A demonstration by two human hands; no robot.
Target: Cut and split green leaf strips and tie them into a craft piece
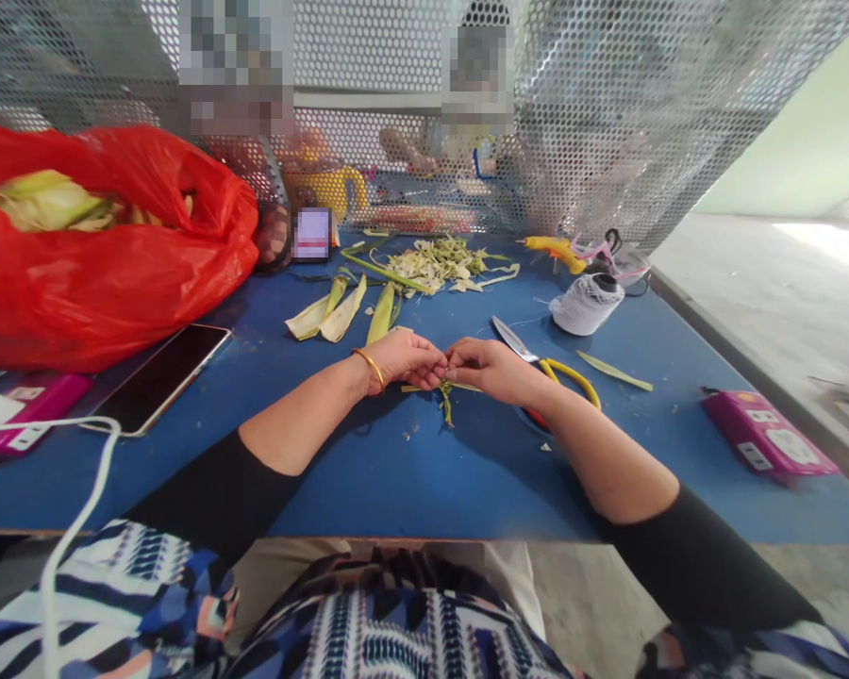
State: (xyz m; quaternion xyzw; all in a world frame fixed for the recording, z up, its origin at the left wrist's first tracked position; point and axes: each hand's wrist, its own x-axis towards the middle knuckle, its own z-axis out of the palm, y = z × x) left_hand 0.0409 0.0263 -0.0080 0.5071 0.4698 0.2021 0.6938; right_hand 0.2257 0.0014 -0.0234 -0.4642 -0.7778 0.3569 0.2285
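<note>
Over the middle of the blue table, my left hand (408, 358) and my right hand (491, 370) meet at their fingertips. Both are pinched on a small bundle of green husk strips (445, 404), whose twisted end hangs below the fingers. The top of the bundle is hidden by the fingers. Beside my right hand lie scissors (515, 338) with yellow handles, partly under the right forearm. Pale husk pieces (343, 309) lie beyond my left hand. A pile of cut husk bits (439, 264) is farther back.
A red plastic bag (113, 283) with husks fills the left, near a phone (166, 377) and a white cable (103, 471). At right stand a white thread spool (586, 304), a yellow tool (556, 250) and a purple box (768, 434). A perforated metal screen (587, 113) borders the back.
</note>
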